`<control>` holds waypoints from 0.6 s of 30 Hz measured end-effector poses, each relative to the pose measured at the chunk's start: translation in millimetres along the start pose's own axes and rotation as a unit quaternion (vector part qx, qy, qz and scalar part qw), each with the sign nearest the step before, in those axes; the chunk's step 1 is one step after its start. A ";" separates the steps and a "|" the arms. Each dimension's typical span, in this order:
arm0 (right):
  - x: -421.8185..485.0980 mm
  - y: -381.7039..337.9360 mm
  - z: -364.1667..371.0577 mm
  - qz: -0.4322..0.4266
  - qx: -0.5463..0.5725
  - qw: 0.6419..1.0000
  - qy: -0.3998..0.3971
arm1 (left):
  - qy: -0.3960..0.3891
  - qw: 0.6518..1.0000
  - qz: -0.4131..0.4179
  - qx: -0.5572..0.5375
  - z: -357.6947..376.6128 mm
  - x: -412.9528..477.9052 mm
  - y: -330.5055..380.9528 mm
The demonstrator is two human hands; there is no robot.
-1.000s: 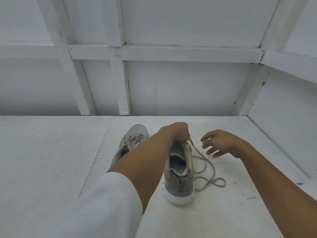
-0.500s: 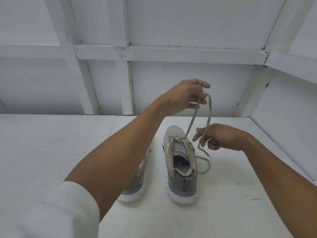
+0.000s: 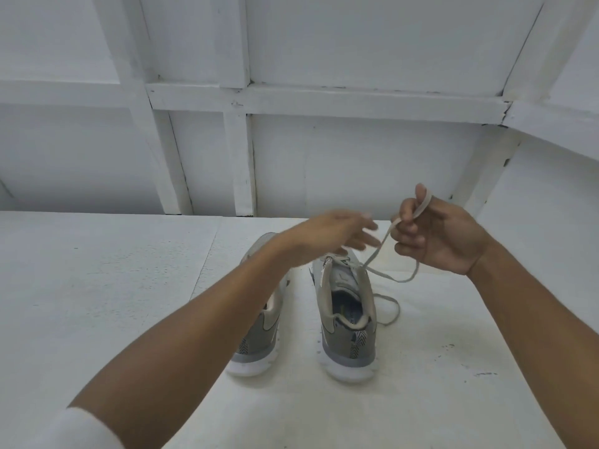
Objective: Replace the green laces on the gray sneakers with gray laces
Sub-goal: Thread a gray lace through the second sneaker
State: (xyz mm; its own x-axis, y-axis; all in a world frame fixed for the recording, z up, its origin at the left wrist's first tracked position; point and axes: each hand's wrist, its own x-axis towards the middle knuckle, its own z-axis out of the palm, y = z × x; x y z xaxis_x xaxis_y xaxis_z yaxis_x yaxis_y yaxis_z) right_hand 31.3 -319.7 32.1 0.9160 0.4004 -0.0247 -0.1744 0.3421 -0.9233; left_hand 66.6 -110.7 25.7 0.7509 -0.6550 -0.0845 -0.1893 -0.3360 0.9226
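There are two gray sneakers (image 3: pixel 348 345), one loose lace (image 3: pixel 403 281), and two hands (image 3: pixel 444 241).

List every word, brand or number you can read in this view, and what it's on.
No text here is legible.
Insole print inside the sneaker on the right: some lettering, too blurred to read.
Tongue mark on the same sneaker: a small triangular logo with no readable letters.
Sneaker on the left and lace: no writing visible.

Left hand (image 3: pixel 330 234) is blurred; its forearm (image 3: pixel 194 345) hides much of left sneaker (image 3: pixel 259 338).
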 end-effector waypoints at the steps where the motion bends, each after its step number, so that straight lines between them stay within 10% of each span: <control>1: -0.3 -1.8 0.8 -0.004 0.003 1.000 0.015 | -0.039 0.999 -0.006 -0.025 4.9 -7.0 -2.7; 9: -5.9 0.7 -1.7 0.000 -0.004 0.999 0.047 | -0.050 0.989 0.035 -0.133 5.8 -40.2 -13.0; 18: -18.1 5.1 -6.0 0.019 -0.052 0.996 0.070 | 0.056 0.996 0.021 0.067 -27.8 -62.8 -14.7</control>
State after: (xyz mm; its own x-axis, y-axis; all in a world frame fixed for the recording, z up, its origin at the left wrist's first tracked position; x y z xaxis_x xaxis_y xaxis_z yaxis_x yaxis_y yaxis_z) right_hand 15.9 -330.3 25.6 0.9524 0.2854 -0.1067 -0.1776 0.2355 -0.9555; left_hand 39.8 -45.8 27.9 0.8051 -0.5931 0.0023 -0.2987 -0.4021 0.8655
